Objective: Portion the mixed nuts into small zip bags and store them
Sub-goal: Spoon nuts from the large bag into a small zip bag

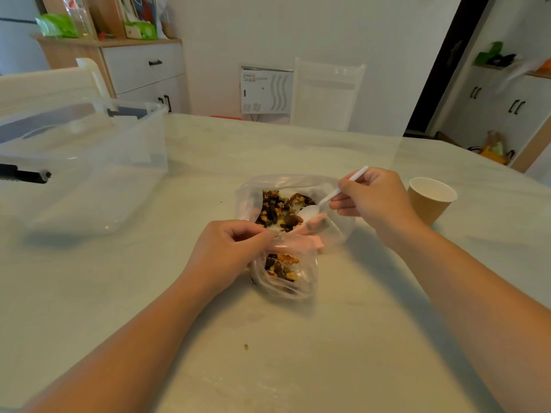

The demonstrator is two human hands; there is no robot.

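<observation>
My left hand [229, 248] pinched the small zip bag [286, 269] open while my right hand [372, 198], at two o'clock, gripped the spoon [313, 211] in the big bag [298, 204]; the next scoop, I judged, needed a steady carry.

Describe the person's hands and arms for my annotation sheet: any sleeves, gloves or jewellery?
Both forearms are bare up to the frame edge, no sleeves showing. The left hand and right hand wear no gloves, and no rings, watch or bracelets are visible.

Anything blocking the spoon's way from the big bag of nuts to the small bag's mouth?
Nothing visible. The spoon sits in the big bag; the left hand pinches the small bag open right beside it, with only the big bag's low pink rim between.
</observation>
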